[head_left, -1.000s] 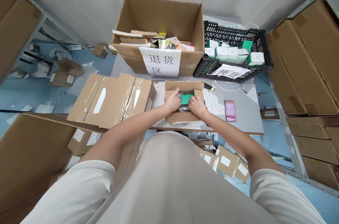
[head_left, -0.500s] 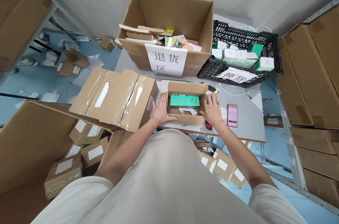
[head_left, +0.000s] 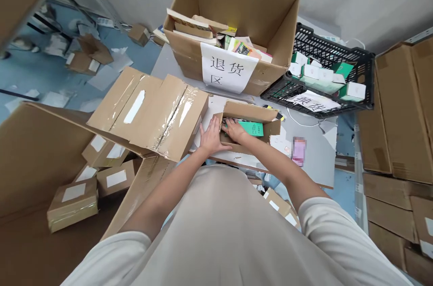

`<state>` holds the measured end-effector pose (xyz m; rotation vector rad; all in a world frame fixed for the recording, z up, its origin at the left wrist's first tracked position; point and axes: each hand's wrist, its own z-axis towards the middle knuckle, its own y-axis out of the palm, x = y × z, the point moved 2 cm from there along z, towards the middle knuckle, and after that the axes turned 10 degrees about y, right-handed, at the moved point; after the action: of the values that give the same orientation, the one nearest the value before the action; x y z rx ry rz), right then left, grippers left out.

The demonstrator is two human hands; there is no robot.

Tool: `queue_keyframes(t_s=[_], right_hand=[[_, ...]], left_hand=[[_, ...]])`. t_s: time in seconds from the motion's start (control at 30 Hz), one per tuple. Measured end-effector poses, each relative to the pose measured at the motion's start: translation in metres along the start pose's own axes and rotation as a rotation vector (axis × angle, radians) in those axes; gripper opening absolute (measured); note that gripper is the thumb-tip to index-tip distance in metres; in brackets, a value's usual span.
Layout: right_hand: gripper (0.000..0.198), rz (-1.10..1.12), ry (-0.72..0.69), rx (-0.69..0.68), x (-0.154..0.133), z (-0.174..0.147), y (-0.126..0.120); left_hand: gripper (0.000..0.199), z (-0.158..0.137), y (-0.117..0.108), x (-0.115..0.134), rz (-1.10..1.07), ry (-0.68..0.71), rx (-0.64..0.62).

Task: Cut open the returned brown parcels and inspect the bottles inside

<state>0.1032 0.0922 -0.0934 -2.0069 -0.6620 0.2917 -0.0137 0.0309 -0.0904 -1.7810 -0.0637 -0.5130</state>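
A small open carton (head_left: 248, 153) stands on the table in front of me, with a long green box (head_left: 253, 128) lying inside it. My left hand (head_left: 211, 137) rests against the carton's left side, open, its fingers spread and thumb along the near edge. Inside the carton is my right hand (head_left: 233, 130), its fingers bent over the left end of the green box and covering that end. The fingertips are partly hidden, so how firm the hold is does not show.
Behind stands a big carton (head_left: 186, 60) of books and a black crate (head_left: 304, 105) of green-and-white boxes. A phone (head_left: 298, 151) lies to the right; a yellow-and-black tool (head_left: 280, 116) is behind the small carton. Left are a taped carton (head_left: 149, 110) and a large open one with parcels.
My right hand has left the carton's right side and reached across to the green box's left end. My left hand stays at the left side. The view has shifted slightly.
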Motion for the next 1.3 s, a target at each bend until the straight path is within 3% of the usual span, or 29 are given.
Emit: queue_keyframes(t_s=[0.17,0.33,0.5,0.67,0.8,0.9,1.03,1.1,1.2,1.27,1.3], right_hand=[[0.054,0.042,-0.071,0.038,0.015,-0.01,-0.011],[0.038,0.285,-0.147,0.261,0.063,-0.049,-0.02],[0.024,0.495,0.0,0.571,0.11,-0.105,-0.02],[0.035,0.573,0.165,0.962,0.133,-0.167,-0.06],[0.042,0.62,0.14,1.02,0.129,-0.219,-0.08],[0.037,0.71,0.041,0.946,0.102,-0.231,-0.056],[0.023,0.814,0.039,0.704,0.058,-0.198,0.013],[0.023,0.85,0.053,0.625,0.043,-0.174,0.043],[0.025,0.9,0.064,0.605,0.032,-0.15,0.068],[0.028,0.92,0.057,0.605,0.03,-0.144,0.073],[0.03,0.925,0.046,0.597,0.031,-0.143,0.074]], left_hand=[[0.129,-0.003,-0.004,0.002,0.01,0.019,0.023],[0.127,-0.003,-0.007,0.003,0.019,0.053,0.019],[0.126,0.011,-0.01,0.005,-0.033,0.017,0.026],[0.129,0.044,-0.022,0.006,-0.038,-0.025,0.023],[0.128,0.076,-0.032,0.002,-0.031,-0.025,-0.003],[0.125,0.092,-0.04,0.0,-0.029,0.005,0.009],[0.116,0.084,-0.047,0.002,-0.029,0.053,0.074],[0.1,0.061,-0.047,0.005,-0.046,0.105,0.151],[0.075,0.013,-0.033,0.015,-0.155,0.305,0.217],[0.087,-0.016,-0.016,0.024,-0.306,0.464,0.131],[0.099,-0.026,-0.007,0.028,-0.381,0.479,0.086]])
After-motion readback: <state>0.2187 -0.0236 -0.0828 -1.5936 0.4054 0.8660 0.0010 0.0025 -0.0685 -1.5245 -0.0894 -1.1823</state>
